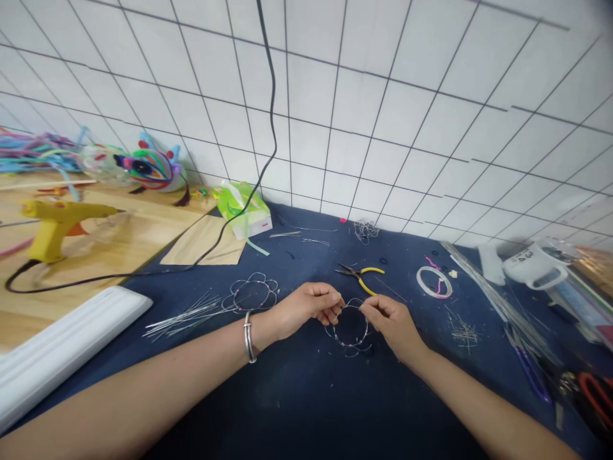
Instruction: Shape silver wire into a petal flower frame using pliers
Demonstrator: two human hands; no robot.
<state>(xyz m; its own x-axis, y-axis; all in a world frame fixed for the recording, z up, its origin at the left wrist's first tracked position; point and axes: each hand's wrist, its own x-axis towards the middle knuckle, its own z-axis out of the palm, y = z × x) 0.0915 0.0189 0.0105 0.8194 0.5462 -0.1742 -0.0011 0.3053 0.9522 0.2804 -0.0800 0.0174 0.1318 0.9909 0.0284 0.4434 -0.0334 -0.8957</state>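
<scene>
Pinching a beaded wire ring (351, 345) along its upper edge with closed fingertips of left hand (309, 308) and right hand (391, 324), probably to steady the thin hoop from both sides. Having yellow-handled pliers (359, 275) just beyond the fingers, presumably for easy reach, and a flower-shaped wire ring (251, 282) well left of the fingertips, perhaps to avoid tangling.

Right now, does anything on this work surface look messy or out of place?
Slightly: a clump of wire near the wall looks tangled rather than neatly bundled, and short wire pieces lie scattered to the right of the right hand, like stray offcuts.
</scene>
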